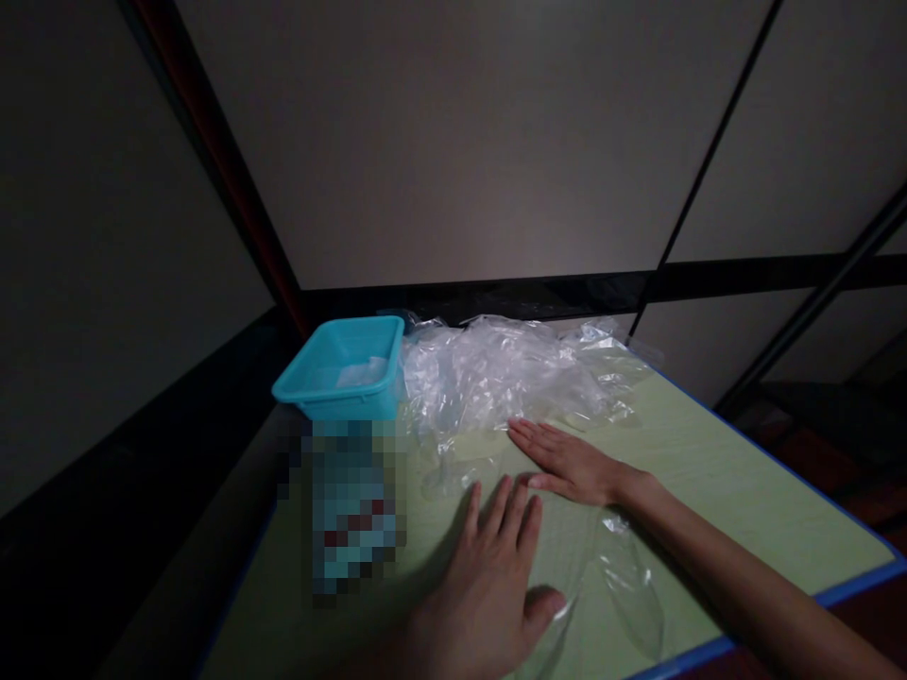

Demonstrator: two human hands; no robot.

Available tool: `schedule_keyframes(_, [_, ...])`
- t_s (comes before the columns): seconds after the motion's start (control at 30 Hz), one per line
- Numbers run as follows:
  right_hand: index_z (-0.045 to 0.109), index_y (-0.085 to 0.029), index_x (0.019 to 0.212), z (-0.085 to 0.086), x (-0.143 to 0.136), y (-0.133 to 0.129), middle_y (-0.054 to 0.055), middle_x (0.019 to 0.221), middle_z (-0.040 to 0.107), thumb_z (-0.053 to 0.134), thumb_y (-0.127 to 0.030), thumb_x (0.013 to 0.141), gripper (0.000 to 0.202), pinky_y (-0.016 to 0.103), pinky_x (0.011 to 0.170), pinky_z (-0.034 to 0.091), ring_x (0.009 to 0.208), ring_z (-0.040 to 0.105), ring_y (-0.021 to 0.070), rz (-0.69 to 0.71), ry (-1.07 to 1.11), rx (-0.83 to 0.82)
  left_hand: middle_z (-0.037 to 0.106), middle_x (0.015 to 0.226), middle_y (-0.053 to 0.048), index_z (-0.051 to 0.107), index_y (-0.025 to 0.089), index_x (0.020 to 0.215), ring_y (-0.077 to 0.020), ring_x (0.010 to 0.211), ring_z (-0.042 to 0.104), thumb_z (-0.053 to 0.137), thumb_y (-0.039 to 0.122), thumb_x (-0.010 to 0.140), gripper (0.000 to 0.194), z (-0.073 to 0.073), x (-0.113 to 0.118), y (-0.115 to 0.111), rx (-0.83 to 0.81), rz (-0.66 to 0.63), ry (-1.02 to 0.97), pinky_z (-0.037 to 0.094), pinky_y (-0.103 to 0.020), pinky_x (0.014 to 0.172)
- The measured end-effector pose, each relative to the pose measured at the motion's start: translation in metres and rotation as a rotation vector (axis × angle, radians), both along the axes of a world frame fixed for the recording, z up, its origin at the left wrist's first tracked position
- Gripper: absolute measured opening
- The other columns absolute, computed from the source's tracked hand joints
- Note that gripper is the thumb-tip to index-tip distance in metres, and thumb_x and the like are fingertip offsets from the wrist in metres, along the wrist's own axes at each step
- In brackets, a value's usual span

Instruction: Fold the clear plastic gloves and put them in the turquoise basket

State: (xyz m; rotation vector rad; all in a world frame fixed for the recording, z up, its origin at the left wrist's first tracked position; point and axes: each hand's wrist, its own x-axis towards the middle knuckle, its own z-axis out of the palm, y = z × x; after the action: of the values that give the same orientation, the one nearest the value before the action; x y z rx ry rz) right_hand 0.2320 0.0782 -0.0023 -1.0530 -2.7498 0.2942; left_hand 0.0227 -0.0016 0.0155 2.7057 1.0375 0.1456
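Film, clear, thin: one piece, spread flat nearer than the tub and well to its right; whether bag or loose sheet could not be told.

Left hand: one, bare, palm down, nearer than the tub and to its right. Grip wide, fingers fanned, thumb held out at the film's left part; nothing was clasped.

Right hand: one, bare, palm down, right of the tub and somewhat nearer, set crosswise beyond the film, fingers toward the tub's side. Grip flat and unclosed, fingers nearly together, thumb apart and near the left fingertips; nothing was clasped.

Package: one, blue-green with dark red marks, just nearer than the tub; pixelated, contents unreadable.

Table: one, pale green top, blue edging, beneath the tub and extending right of it.

Tub: one, turquoise plastic, rectangular, upright, rim flared; something whitish lay inside.

Plastic heap: one, clear, crumpled and glossy, directly right of the tub, a few thin ends trailing nearer.

Panels: large, greyish, with a black band, standing behind the tub.
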Motion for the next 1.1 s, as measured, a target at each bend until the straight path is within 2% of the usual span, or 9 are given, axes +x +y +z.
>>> schedule_keyframes(0.17, [0.011,-0.016,0.143,0.001,0.002,0.000,0.013,0.147,0.015,0.032,-0.048,0.092,0.064,0.044,0.109,0.016,0.135,0.011,0.0218,-0.023,-0.015,0.043,0.011,0.149,-0.009,0.019,0.018,0.141,-0.0289,0.136,0.002,0.039,0.050,0.087,0.066,-0.007,-0.002,-0.002,0.007,0.015,-0.035,0.008,-0.055,0.108])
schedule_keyframes(0.3, [0.010,-0.017,0.143,0.001,0.004,-0.008,0.011,0.148,0.015,0.033,-0.045,0.092,0.063,0.046,0.109,0.015,0.136,0.011,0.0221,0.010,-0.003,0.049,0.003,0.149,-0.009,0.011,0.020,0.143,-0.0295,0.136,0.001,0.041,0.051,0.085,0.072,-0.007,-0.007,-0.008,-0.019,0.048,-0.042,0.010,-0.055,0.107])
schedule_keyframes(0.43, [0.007,-0.020,0.144,0.001,0.018,-0.018,0.009,0.148,0.014,0.036,-0.043,0.092,0.063,0.046,0.109,0.016,0.135,0.012,0.0220,0.031,0.023,0.042,0.006,0.149,-0.011,0.011,0.017,0.142,-0.0285,0.136,0.005,0.048,0.049,0.083,0.077,-0.007,-0.020,-0.023,-0.034,0.109,-0.001,0.013,-0.053,0.108])
schedule_keyframes(0.57, [0.007,-0.020,0.144,0.007,0.026,-0.024,0.009,0.149,0.013,0.040,-0.043,0.091,0.067,0.047,0.109,0.016,0.135,0.013,0.0242,0.028,0.015,0.030,0.013,0.147,-0.013,0.017,0.014,0.141,-0.0275,0.135,0.012,0.048,0.042,0.084,0.071,-0.011,-0.036,-0.034,0.026,0.261,-0.054,0.018,-0.051,0.108])
schedule_keyframes(0.67, [0.011,-0.018,0.144,0.017,0.013,-0.030,0.010,0.148,0.016,0.041,-0.043,0.090,0.066,0.046,0.109,0.019,0.135,0.017,0.0253,-0.015,0.057,0.034,0.022,0.146,-0.014,0.026,0.010,0.138,-0.0259,0.134,0.017,0.041,0.036,0.088,0.058,-0.011,-0.039,-0.034,0.089,0.361,-0.102,0.022,-0.050,0.107])
schedule_keyframes(0.73, [0.014,-0.015,0.143,0.024,-0.004,-0.038,0.013,0.147,0.018,0.038,-0.042,0.092,0.063,0.043,0.108,0.023,0.134,0.018,0.0240,-0.029,0.071,0.026,0.026,0.144,-0.015,0.030,0.008,0.136,-0.0255,0.134,0.020,0.040,0.035,0.089,0.055,-0.011,-0.036,-0.032,0.134,0.372,-0.102,0.023,-0.049,0.107])
schedule_keyframes(0.8, [0.018,-0.012,0.143,0.027,-0.024,-0.045,0.014,0.146,0.020,0.035,-0.041,0.093,0.060,0.042,0.108,0.023,0.134,0.019,0.0231,0.023,0.066,0.010,0.027,0.143,-0.017,0.032,0.005,0.135,-0.0261,0.133,0.021,0.040,0.035,0.089,0.055,-0.011,-0.031,-0.029,0.156,0.361,-0.059,0.024,-0.049,0.107])
schedule_keyframes(0.93, [0.017,-0.009,0.142,0.020,-0.051,-0.054,0.016,0.146,0.019,0.034,-0.046,0.092,0.065,0.041,0.110,0.020,0.135,0.016,0.0232,0.107,0.036,-0.012,0.027,0.142,-0.020,0.033,0.001,0.133,-0.0284,0.133,0.023,0.042,0.041,0.087,0.061,-0.014,-0.028,-0.025,0.169,0.338,0.043,0.026,-0.047,0.106])
schedule_keyframes(1.1, [0.016,-0.005,0.142,0.008,-0.053,-0.054,0.018,0.146,0.014,0.032,-0.054,0.089,0.073,0.043,0.110,0.014,0.136,0.010,0.0236,0.089,-0.026,-0.055,0.030,0.142,-0.019,0.030,0.004,0.134,-0.0287,0.132,0.025,0.047,0.038,0.084,0.062,-0.019,-0.042,-0.022,0.221,0.301,0.023,0.028,-0.048,0.105])
